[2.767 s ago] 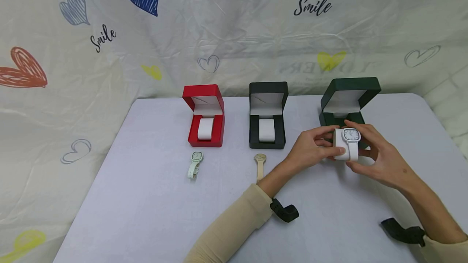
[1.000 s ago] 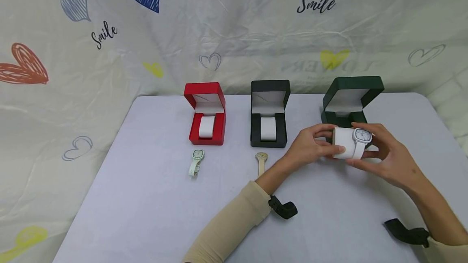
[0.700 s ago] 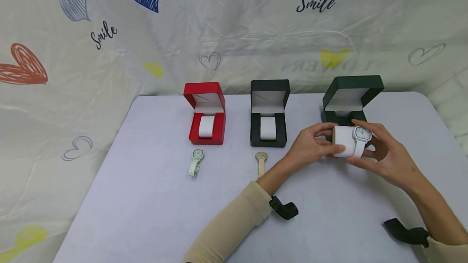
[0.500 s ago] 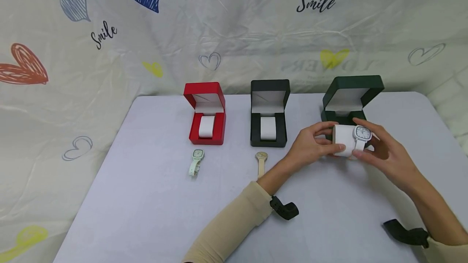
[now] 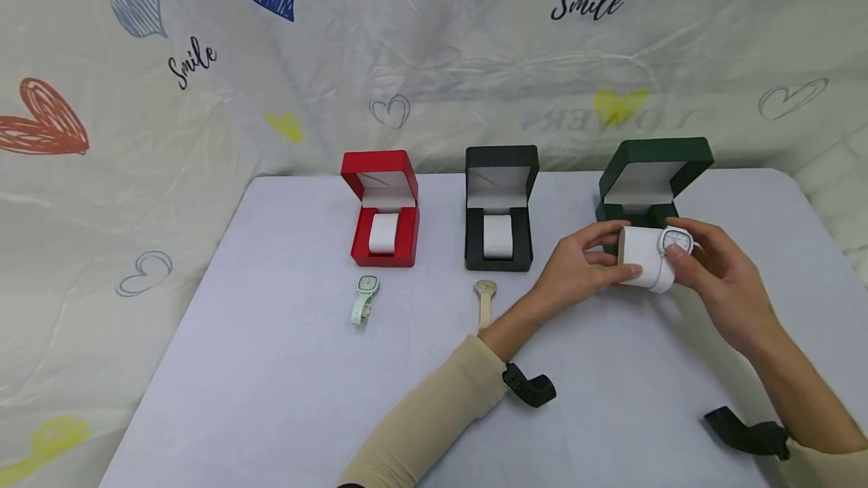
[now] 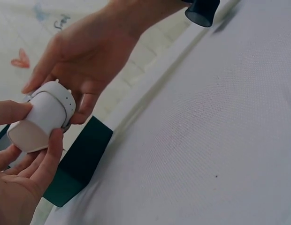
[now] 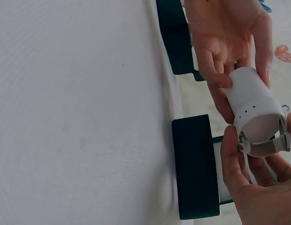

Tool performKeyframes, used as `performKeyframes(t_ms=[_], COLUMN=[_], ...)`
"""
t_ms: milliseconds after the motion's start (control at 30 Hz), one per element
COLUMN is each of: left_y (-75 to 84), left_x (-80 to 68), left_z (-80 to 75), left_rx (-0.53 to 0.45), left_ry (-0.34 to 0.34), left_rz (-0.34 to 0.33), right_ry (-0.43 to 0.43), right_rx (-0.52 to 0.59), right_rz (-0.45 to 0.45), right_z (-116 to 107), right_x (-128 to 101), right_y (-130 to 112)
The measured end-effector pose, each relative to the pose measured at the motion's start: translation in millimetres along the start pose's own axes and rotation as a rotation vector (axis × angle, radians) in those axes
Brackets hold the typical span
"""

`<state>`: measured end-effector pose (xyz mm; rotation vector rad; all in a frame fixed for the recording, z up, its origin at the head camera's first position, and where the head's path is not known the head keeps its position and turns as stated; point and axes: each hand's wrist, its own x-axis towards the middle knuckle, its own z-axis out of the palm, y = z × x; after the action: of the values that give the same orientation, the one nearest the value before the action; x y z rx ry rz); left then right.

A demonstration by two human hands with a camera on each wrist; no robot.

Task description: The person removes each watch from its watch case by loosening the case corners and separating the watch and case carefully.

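My left hand [image 5: 576, 266] grips the left end of a white watch cushion [image 5: 637, 251], thumb in front. At the cushion's right end my right hand [image 5: 732, 277] pinches a white watch [image 5: 680, 238] with a pale square dial, the thumb at the dial's lower edge. The watch's strap [image 7: 252, 112] circles the cushion's end, and part of it stands off past the end face in the right wrist view. Just behind the hands is the open green watch box [image 5: 656, 153]; the fingers partly hide its base.
An open red watch box [image 5: 404, 247] and an open black one [image 5: 523, 239] each hold a white cushion. A pale green watch [image 5: 367, 288] lies before the red box. A beige watch [image 5: 484, 292] lies before the black box, close to the left forearm. All stand on a white-covered table [image 5: 271, 367].
The watch has shifted right along the cushion to its end. My right thumb has moved from below the strap up to the dial. The left hand keeps its grip.
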<state>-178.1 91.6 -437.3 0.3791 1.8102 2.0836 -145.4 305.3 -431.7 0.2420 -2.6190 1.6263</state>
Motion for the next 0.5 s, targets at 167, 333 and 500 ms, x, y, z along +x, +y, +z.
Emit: performKeyframes(t_ms=[167,333,500], left_y=[1.6,1.8,1.0], left_x=[1.2,2.3,2.6], left_z=[1.2,2.4,4.4], left_rx=[-0.010,-0.013,-0.006], left_ry=[-0.009,0.006,0.023], left_rz=[0.023,0.035,0.048], right_ry=[0.041,0.079,0.115], right_rx=[-0.004,0.020,0.062], right_rz=[0.022,0.021,0.009], right_z=[-1.7,-3.4,-4.3], right_x=[-1.6,-1.6,-1.1], right_y=[0.3,0.8,2.3])
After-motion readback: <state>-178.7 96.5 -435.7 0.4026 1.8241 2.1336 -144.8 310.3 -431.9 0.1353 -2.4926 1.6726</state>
